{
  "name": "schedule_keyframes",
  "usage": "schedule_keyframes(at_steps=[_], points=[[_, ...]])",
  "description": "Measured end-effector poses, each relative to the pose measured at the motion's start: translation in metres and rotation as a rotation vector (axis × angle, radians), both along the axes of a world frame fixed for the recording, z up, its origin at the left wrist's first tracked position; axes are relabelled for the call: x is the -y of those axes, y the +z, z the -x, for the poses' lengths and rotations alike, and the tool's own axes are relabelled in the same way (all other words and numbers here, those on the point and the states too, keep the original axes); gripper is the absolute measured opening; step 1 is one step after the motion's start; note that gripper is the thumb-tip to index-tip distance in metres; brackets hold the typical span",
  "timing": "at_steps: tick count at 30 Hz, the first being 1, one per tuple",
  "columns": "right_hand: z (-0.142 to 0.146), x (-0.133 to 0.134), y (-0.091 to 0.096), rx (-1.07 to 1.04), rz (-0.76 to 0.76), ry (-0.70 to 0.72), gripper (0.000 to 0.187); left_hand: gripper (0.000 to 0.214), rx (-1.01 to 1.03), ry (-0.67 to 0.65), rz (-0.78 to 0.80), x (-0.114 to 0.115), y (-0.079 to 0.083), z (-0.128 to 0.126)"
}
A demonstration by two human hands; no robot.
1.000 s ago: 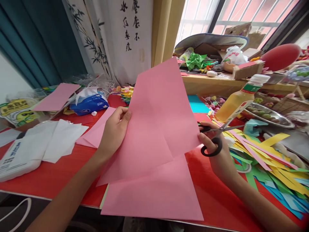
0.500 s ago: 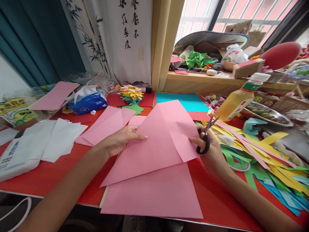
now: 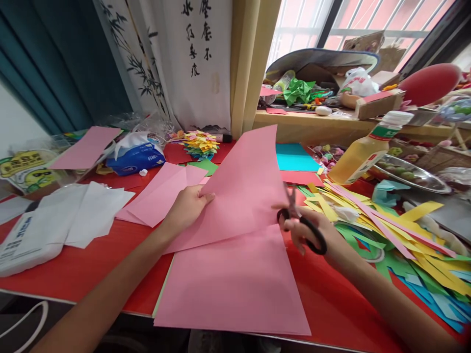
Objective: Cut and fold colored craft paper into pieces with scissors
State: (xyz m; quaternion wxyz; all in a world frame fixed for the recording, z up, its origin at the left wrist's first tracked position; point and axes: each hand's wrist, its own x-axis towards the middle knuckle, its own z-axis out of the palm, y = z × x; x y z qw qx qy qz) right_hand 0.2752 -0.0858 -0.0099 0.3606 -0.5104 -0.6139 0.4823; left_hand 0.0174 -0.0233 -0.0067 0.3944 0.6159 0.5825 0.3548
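Observation:
Between thumb and fingers, my left hand pinches the left edge of a pink sheet of paper, which is raised and tilted above the table. My right hand is closed around black-handled scissors, with their blades pointing up near the sheet's right edge. Motion blurs the right fingertips, so whether they touch the paper is unclear. Below the raised sheet, a stack of pink paper lies at the table's front edge. Folded pink paper rests beyond my left wrist.
On the red table, a white container with tissues and a blue tissue pack sit to the left. Cut paper strips pile up on the right, near a tilted bottle. A paper-piece ball stands at the back.
The pink sheet has risen, and its folded right flap has swung open. My right hand has shifted left and the scissors have turned in it. My left hand stays on the sheet's left edge.

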Motion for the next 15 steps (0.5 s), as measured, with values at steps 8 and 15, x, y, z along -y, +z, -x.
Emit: schedule_keyframes(at_steps=[8, 15], points=[[0.013, 0.008, 0.005, 0.065, 0.238, 0.144, 0.025, 0.032, 0.276, -0.042, 0.01, 0.008, 0.005, -0.003], [0.017, 0.009, 0.014, 0.081, 0.244, 0.123, 0.022, 0.03, 0.245, -0.046, -0.047, 0.011, 0.005, -0.006]])
